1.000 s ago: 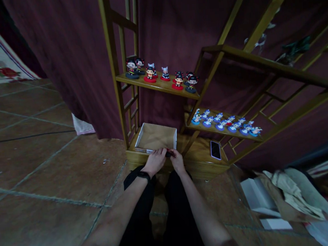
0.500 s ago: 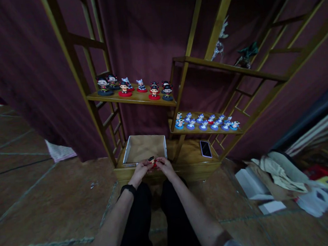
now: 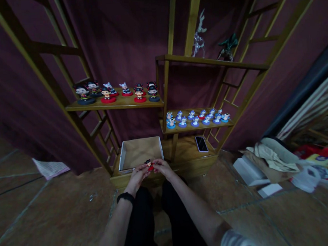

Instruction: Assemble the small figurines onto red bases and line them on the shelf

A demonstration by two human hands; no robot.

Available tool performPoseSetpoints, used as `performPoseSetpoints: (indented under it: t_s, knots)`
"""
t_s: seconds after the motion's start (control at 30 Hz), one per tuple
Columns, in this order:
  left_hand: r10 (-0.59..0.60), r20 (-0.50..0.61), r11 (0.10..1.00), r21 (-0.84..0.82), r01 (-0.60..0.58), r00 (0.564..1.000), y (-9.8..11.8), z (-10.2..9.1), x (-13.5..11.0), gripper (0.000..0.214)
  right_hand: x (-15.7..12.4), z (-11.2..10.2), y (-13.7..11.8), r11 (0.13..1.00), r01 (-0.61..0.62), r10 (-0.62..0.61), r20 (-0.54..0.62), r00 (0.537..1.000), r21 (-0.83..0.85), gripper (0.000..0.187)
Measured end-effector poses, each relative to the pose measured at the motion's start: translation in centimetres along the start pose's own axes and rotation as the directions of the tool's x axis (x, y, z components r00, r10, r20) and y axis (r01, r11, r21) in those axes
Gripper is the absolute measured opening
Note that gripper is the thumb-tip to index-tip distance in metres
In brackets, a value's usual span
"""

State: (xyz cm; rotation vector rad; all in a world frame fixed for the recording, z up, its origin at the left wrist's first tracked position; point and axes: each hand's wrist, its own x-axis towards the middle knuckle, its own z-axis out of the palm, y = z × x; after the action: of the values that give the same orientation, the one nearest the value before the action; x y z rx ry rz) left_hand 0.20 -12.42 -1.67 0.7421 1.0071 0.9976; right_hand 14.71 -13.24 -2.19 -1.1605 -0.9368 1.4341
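Between my two hands is a small figurine (image 3: 149, 163) with black hair and a red base. My left hand (image 3: 139, 176) grips it from the left, fingers closed on it; a dark band circles that wrist. From the other side, my right hand (image 3: 162, 167) pinches its red part. Both hands are at the near edge of a shallow open cardboard box (image 3: 139, 143) with white outer sides. Similar figurines on red or dark bases, such as a boy figurine (image 3: 139, 95), stand on the upper left shelf (image 3: 123, 101).
Several blue-and-white figurines (image 3: 195, 121) stand on the lower right shelf. A phone (image 3: 202, 144) lies on the cabinet base. Higher up are a clear deer ornament (image 3: 199, 42) and a dark green ornament (image 3: 228, 48). White boxes (image 3: 250, 170) and bags lie on the floor at right.
The view has swung, so the shelves sit further left in the picture. Both hands still hold the figurine, which now shows more upright and more fully between the fingers.
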Motion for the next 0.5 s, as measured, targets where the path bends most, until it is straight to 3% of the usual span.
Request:
performPoseSetpoints:
  t_s: [0.5]
  knots:
    - [-0.021, -0.021, 0.999, 0.037, 0.021, 1.000, -0.17, -0.13, 0.30, 0.017, 0.16, -0.44, 0.73, 0.999, 0.011, -0.007, 0.074, 0.997, -0.048, 0.020]
